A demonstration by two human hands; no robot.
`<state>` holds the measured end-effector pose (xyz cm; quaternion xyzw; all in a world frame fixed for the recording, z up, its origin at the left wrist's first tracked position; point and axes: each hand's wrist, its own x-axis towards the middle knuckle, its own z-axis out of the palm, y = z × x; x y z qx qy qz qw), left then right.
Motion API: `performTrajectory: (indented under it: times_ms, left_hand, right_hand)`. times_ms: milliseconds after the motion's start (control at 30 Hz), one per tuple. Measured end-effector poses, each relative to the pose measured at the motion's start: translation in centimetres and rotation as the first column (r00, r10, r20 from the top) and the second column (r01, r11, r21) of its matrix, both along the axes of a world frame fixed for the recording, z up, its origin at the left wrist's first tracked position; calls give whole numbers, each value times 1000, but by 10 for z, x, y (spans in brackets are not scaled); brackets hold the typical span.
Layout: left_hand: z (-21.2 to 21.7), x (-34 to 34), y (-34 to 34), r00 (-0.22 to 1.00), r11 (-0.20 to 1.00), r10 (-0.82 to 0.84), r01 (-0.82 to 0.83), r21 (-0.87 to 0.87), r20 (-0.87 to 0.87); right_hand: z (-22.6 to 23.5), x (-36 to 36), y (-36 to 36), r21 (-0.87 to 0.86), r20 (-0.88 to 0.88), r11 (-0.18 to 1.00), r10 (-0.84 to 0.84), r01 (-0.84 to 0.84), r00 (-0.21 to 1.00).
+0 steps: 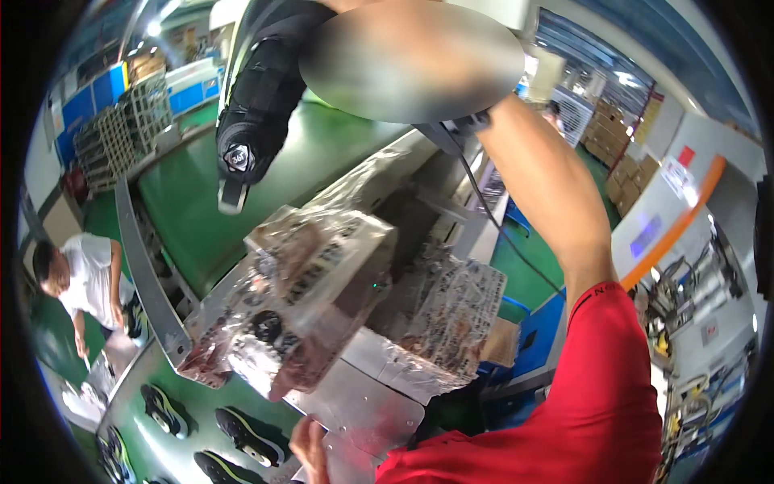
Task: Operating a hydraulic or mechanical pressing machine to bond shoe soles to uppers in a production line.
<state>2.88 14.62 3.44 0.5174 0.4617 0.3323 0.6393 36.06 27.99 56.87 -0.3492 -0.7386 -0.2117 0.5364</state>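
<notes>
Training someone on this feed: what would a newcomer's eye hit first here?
Likely the bright red sleeve at lower right, its bare arm extending upward. Next, the shiny crumpled wrapping at the centre and the black item at upper left. Dark shoes lie on a green surface at lower left.

Co-wkr (90,270), L | wire racks (105,146), upr L | stacked ctns (606,134), upr R

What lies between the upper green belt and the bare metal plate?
In the head view, a boxy plastic-wrapped machine housing lies between the belt and plate.
</notes>
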Motion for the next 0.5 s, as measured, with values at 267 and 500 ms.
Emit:
performTrajectory:
  times_ms: [267,500]
  left_hand:
    - [150,216,-33,421,719,-6,633,-288,907]
    - [211,304,-210,25,259,-575,954,153,818]
  right_hand:
    - [-8,66,-258,-365,-464,907,-372,209,804]
    - [-172,118,-470,-539,-516,701,-713,467,476]
